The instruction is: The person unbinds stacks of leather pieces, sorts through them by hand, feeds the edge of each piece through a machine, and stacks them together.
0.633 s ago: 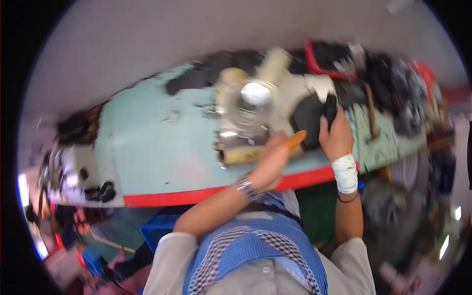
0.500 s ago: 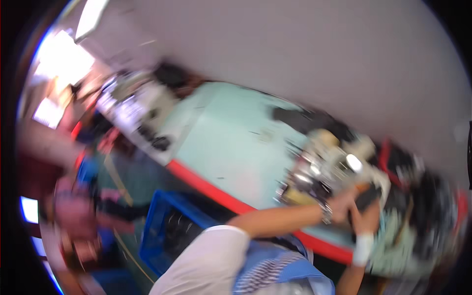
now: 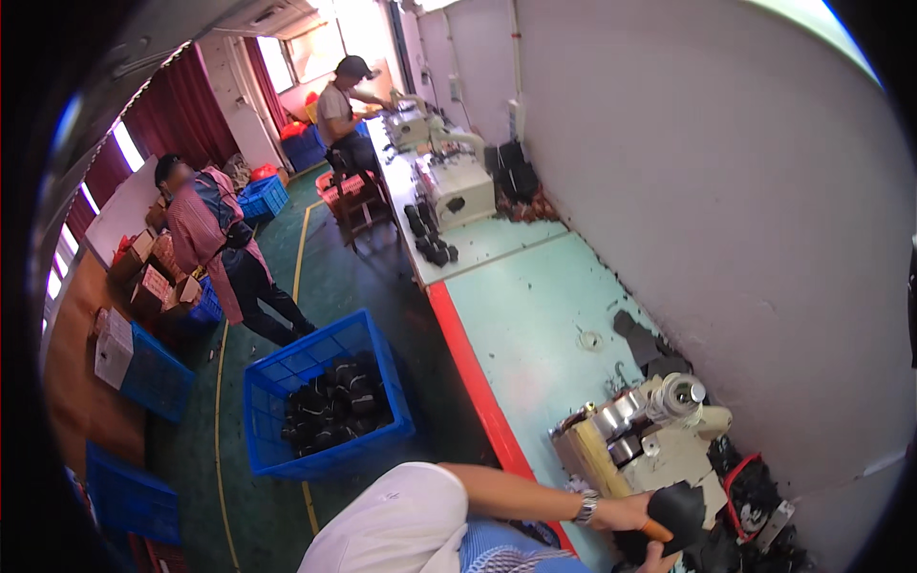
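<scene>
My left hand (image 3: 623,514), with a metal-banded watch at the wrist and an orange cover on one finger, is closed on a dark, rounded, soft-looking piece (image 3: 676,512). Below it, my right hand (image 3: 657,560) grips the lower side of the same piece; its wrist is cut off by the lower edge. Just beyond both hands stands a cream sewing machine (image 3: 669,470) with shiny metal cylinders. More black pieces lie beside and under the held one, their outlines merging.
A blue crate (image 3: 401,420) of black bundles stands on the floor left of the red-edged table (image 3: 516,315). Another machine (image 3: 458,191) is farther along the bench, where a person (image 3: 339,115) sits. A second person (image 3: 210,229) stands in the aisle. The wall borders the bench's right side.
The view has swung left and sharpened, bringing the room's far end, both people and the crate's contents into sight. My hands sit lower in the picture, still on the dark piece.
</scene>
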{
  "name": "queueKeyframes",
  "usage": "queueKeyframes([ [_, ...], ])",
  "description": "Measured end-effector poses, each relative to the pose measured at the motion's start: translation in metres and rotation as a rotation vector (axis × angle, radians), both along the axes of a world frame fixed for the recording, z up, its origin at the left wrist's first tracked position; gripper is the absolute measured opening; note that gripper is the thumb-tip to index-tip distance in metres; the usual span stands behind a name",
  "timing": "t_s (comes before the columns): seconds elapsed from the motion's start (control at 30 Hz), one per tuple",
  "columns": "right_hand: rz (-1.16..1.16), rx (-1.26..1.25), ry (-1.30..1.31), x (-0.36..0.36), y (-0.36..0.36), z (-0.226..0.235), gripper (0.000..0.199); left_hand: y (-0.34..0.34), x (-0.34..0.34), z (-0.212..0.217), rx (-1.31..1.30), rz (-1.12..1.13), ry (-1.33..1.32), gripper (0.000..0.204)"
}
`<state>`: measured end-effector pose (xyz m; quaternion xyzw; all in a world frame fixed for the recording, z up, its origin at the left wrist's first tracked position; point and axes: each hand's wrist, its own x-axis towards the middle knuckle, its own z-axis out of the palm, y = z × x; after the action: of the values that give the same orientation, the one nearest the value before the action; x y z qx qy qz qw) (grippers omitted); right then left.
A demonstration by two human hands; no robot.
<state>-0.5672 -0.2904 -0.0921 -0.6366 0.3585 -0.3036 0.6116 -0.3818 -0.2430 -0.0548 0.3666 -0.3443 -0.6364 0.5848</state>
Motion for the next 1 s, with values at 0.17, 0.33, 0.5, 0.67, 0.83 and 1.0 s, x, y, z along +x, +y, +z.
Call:
queueKeyframes([
  [0.17, 0.079, 0.951, -0.037, -0.014, -0.016, -0.061, 0.051, 0.049, 0.003, -0.003, 0.225, 0.110, -0.347, 0.097],
  [0.33, -0.044, 0.198, 0.007, 0.042, 0.069, 0.014, 0.057, 0.094, 0.042, 0.002, 0.230, 0.027, -0.076, 0.104],
  [0.5, 0.065, 0.518, -0.228, 0.130, 0.100, 0.007, 0.061, 0.152, 0.124, -0.019, 0.188, 0.191, -0.524, 0.047],
  [0.67, 0.016, 0.553, -0.378, 0.166, 0.133, -0.003, 0.060, 0.198, 0.208, -0.002, 0.135, 0.641, -0.425, 0.021],
  [0.83, 0.115, 0.639, -0.564, 0.236, 0.166, -0.002, 0.061, 0.231, 0.296, -0.018, 0.223, 0.680, -0.292, 0.015],
  [1.0, -0.019, 0.611, -0.548, 0.309, 0.208, 0.008, 0.071, 0.270, 0.347, -0.019, 0.384, 0.807, 0.119, 0.014],
])
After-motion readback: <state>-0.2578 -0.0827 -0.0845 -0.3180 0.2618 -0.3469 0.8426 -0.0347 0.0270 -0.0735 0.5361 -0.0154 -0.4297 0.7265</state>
